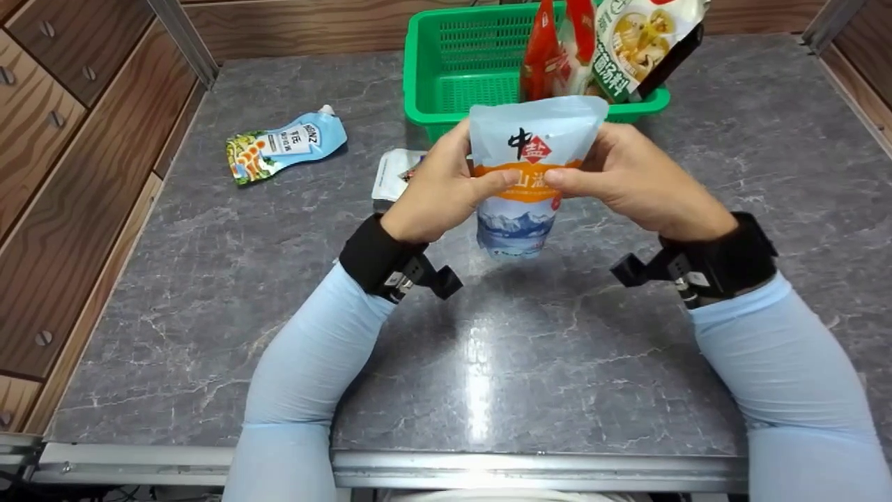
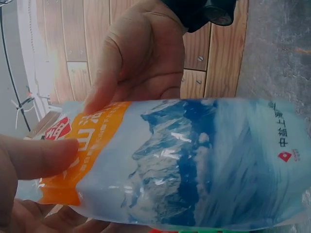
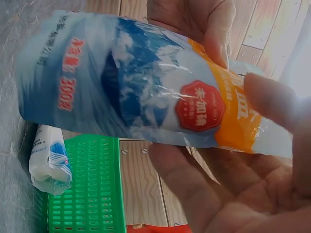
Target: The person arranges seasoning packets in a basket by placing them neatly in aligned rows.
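A bag of salt [image 1: 516, 226], pale blue and white with an orange band and a mountain picture, is held upright above the table in the head view. My left hand [image 1: 440, 183] grips its left side, thumb on the front. On the opposite side my right hand [image 1: 644, 180] grips it likewise, with the thumb [image 3: 272, 94] pressed near the orange band and fingers behind. The mountain front of the bag fills much of the left wrist view. Behind my left hand lies a white packet [image 1: 391, 173], partly hidden.
At the back stands a green basket [image 1: 414, 77] with red packages [image 1: 542, 56] and a white soup-seasoning packet [image 1: 637, 45] in its right part. A light-blue Heinz spout pouch [image 1: 289, 145] lies on the left of the grey marbled table [image 1: 209, 335]. Wooden-drawer panels border the left.
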The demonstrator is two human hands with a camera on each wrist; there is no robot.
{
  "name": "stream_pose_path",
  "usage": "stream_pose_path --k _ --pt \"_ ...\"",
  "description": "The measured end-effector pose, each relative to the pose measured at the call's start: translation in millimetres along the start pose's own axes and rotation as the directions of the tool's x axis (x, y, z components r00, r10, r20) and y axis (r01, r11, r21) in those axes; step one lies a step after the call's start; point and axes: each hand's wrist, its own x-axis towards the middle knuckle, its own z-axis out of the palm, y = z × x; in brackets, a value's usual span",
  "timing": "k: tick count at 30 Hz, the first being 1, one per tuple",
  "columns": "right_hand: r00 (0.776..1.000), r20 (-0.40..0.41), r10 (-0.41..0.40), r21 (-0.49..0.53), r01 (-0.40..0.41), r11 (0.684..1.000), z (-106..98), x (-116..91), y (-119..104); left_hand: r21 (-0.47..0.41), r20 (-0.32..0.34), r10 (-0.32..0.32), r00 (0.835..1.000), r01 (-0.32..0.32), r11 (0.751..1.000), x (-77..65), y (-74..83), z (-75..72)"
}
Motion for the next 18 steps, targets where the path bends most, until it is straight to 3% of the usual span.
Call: stream_pose_path --k 4,13,18 --pt "0.999 -0.025 0.029 -0.034 -0.029 0.999 1 0 0 0.046 0.020 0.019 1.000 -0.020 0.999 0.2 -2.2 1.4" --pt "0.999 0.019 0.039 -0.101 -0.037 0.994 -8 5 21 0.064 0.034 0.043 0.999 -0.045 0.997 0.7 -3.2 0.3" --pt "0.998 0.039 0.046 -0.131 -0.041 0.991 -10 4 21 0.071 0.037 0.042 0.998 -0.045 0.997 0.1 -3.2 -0.4"
